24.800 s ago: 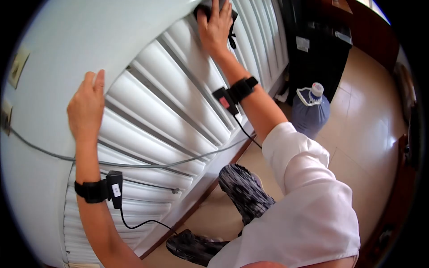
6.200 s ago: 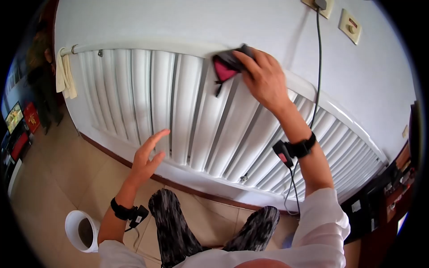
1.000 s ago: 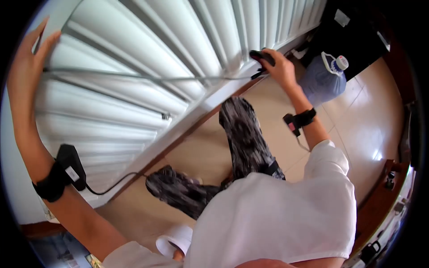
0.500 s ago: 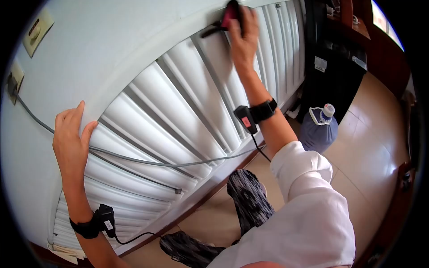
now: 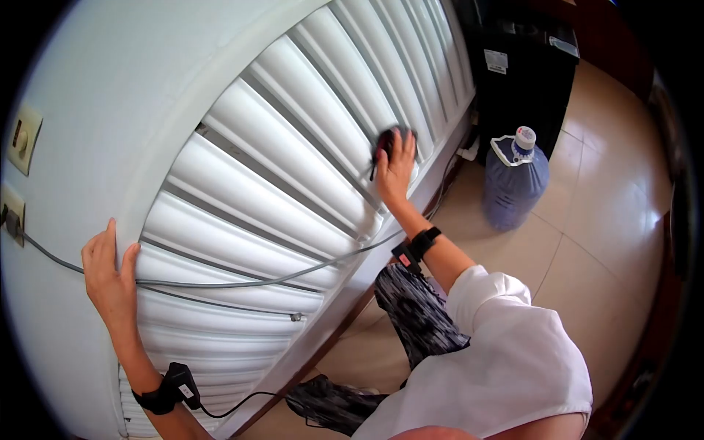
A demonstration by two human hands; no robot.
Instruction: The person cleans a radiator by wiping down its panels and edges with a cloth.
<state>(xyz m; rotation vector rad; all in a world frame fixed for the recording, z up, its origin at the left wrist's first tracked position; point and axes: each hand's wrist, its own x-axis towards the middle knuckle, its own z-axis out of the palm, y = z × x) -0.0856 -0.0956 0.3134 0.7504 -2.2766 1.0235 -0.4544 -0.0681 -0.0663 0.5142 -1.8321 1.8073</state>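
Observation:
My right hand is closed on a dark cloth with a pinkish part. A narrow dark end hangs from it. The cloth lies against the lower part of the white radiator, over its rounded columns; its exact shape is blurred. On the left, my left hand rests with fingers stretched on the white frame edge beside the radiator and holds nothing. A grey power cable passes by my left hand and runs across the radiator's front.
A large water bottle with a white cap stands on the tiled floor at right. Behind it is a black cabinet. A wall socket with a plug and a dial switch are at far left.
My right hand has moved the cloth from the radiator's top edge down to its lower part. My left hand stays at the frame edge. The view has shifted.

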